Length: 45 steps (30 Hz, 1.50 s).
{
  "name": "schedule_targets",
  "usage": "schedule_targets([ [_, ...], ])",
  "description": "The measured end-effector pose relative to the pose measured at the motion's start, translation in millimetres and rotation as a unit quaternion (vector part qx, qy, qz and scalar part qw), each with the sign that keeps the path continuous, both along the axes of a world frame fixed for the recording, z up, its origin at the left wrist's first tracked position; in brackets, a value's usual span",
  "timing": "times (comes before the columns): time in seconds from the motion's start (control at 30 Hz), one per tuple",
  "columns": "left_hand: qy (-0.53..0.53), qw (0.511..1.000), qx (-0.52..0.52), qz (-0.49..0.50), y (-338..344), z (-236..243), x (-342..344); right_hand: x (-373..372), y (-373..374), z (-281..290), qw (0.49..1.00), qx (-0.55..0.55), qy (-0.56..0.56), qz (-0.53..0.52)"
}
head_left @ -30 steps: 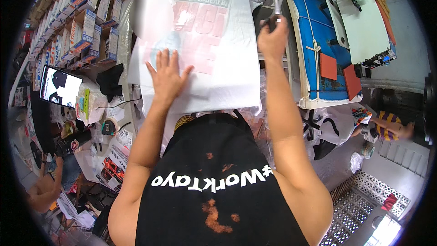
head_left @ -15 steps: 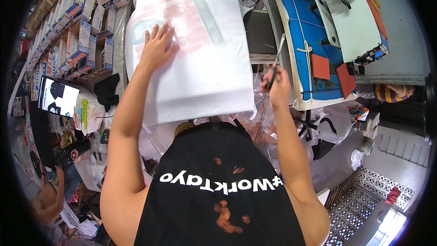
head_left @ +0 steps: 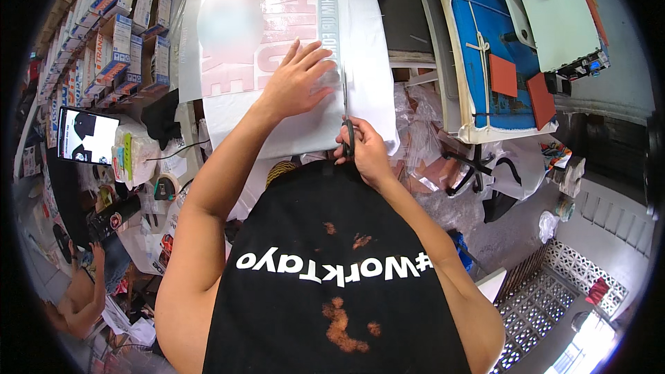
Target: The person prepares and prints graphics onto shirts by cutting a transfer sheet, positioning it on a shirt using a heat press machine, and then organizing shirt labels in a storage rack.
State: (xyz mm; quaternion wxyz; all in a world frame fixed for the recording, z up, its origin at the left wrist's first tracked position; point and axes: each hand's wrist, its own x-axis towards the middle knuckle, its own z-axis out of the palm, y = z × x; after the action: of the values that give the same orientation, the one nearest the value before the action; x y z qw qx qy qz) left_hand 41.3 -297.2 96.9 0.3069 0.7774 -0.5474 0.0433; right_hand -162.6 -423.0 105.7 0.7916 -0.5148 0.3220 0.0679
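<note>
Head view: scissors [head_left: 346, 116], tips and long axis straight ahead, in right-hand grip [head_left: 367, 147].

Wht cloth-covered tbl [head_left: 370, 69] has see-thru sheet [head_left: 273, 24] w/ pink & grey print on top

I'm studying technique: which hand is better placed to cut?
Probably the right hand: it holds black-handled metal scissors beside the flat pink-and-grey print; the left hand, spread, partly covers it.

The scissors [head_left: 348, 140], dark-handled with slim metal blades, point away from the person along the grey-strip edge of the see-through sheet [head_left: 277, 17]. Pale red lettering marks this sheet, spread over the white cloth [head_left: 370, 90].
</note>
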Motion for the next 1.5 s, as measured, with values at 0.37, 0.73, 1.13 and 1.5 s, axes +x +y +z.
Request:
schedule_targets([
  [0.37,0.012,0.999,-0.022,0.022,-7,-11,-8,-8,5,2,0.999,-0.041,0.004,0.005],
  [0.73,-0.035,0.994,-0.103,0.011,-14,-5,-25,28,-2,11,0.998,-0.041,-0.005,-0.038],
  [1.13,0.003,0.99,-0.139,0.029,-8,21,-42,58,-13,17,0.995,-0.078,-0.026,-0.051],
  [1.5,0.018,0.985,-0.169,0.032,0,46,-58,86,-26,13,0.992,-0.106,-0.014,-0.06],
])
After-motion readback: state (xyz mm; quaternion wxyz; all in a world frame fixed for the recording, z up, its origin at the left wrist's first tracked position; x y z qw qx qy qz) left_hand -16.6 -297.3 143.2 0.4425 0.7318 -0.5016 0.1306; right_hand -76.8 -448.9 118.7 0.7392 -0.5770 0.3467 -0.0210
